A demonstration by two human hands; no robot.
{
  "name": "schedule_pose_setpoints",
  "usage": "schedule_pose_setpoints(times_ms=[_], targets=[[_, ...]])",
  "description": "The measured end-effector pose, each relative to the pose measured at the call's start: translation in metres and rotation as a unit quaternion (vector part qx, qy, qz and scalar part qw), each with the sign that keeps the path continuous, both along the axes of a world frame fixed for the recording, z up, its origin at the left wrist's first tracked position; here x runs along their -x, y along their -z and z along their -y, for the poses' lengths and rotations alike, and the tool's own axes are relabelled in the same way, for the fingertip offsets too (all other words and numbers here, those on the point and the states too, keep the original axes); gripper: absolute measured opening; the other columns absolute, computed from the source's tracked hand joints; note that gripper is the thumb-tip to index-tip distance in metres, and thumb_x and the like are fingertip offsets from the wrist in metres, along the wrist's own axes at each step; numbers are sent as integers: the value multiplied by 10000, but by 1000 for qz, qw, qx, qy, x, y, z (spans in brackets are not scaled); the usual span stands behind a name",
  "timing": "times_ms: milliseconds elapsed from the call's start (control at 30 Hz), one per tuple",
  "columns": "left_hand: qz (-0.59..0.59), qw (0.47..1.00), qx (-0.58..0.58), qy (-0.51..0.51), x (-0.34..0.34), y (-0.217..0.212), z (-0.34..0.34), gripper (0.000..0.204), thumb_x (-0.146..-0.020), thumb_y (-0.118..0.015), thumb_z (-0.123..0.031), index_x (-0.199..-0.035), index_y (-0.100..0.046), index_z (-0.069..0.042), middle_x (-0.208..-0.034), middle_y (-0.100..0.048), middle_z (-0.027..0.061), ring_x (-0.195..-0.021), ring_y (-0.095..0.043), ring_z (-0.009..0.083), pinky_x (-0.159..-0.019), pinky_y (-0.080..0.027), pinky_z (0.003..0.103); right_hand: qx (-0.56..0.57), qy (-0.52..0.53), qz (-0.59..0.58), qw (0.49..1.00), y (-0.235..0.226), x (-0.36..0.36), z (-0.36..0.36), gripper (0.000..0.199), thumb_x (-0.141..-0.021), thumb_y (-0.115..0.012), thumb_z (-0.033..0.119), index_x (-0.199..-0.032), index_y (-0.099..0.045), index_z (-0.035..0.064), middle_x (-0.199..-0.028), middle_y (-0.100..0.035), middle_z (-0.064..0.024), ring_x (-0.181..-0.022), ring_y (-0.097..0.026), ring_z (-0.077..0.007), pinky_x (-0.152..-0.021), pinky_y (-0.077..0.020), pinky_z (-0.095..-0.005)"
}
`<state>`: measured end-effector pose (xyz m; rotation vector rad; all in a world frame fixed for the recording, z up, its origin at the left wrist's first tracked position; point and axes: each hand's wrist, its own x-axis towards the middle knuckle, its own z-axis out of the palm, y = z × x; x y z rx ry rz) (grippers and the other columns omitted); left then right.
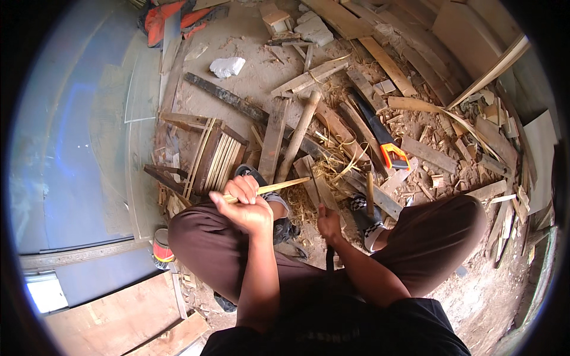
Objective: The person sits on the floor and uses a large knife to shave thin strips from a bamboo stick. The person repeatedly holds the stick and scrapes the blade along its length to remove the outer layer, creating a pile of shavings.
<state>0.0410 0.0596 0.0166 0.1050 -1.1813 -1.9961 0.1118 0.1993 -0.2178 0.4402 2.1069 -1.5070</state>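
My left hand [248, 209] is closed around a pale, split bamboo strip [284, 185], whose tapered end points right. My right hand [329, 224] is wrapped round a knife with a dark, narrow blade [316, 188], pointing away from me. The strip's tip lies by the upper part of the blade; whether they touch I cannot tell. Curled shavings [338, 163] are heaped on the wood just beyond my right hand. To the left of my left hand a small wooden rack [228, 155] carries several slim pale strips.
An orange-and-black handsaw [393, 155] lies ahead on the right among scattered planks and chips. A round wooden pole [300, 135] leans across a long dark beam [228, 98]. Blue-grey panels [89, 148] stand at the left, with a small can [162, 246] beside my knee.
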Motion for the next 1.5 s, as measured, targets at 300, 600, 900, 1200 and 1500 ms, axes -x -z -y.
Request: schedule_pose_setpoints(times_ms=[300,600,900,1200,1500], targets=[[-34,998,-31,37,-4,3,-6,531,-1045,-325,-372,-566,-309,-142,-485,-287,2,-466,-220,122,-524,-237,301,151,-115,-199,962,-180,20,26,356,-1053,-474,253,-1271,-636,23,-914,-662,-332,-890,-681,-468,-780,-543,-460],[-30,998,-45,21,-5,4,3,510,-1018,-348,-352,-550,-311,-154,-478,-286,0,-440,-230,123,-514,-247,295,56,-116,-83,988,-139,20,15,362,-1045,-478,291,-1081,-674,-12,-884,-653,-327,-870,-648,-500,-768,-520,-515],[-19,997,-67,-10,-7,2,9,497,-1000,-367,-337,-543,-310,-151,-472,-289,7,-441,-235,129,-519,-252,302,22,-114,-67,991,-131,17,14,487,-1064,-420,381,-980,-667,-31,-849,-677,-296,-834,-652,-498,-718,-514,-494],[-17,997,-78,1,-6,-2,1,482,-988,-377,-337,-545,-319,-154,-476,-295,2,-446,-258,130,-515,-264,297,101,-106,-150,978,-149,-1,23,467,-1072,-453,357,-1146,-653,-60,-628,-577,-185,-550,-498,-253,-578,-447,-416],[-22,997,-58,55,-2,3,-4,489,-981,-377,-376,-553,-345,-141,-490,-319,10,-467,-269,124,-515,-261,287,114,-83,-164,976,-156,16,23,418,-1076,-462,299,-976,-651,-60,-595,-498,-145,-556,-455,-173,-549,-430,-377]])
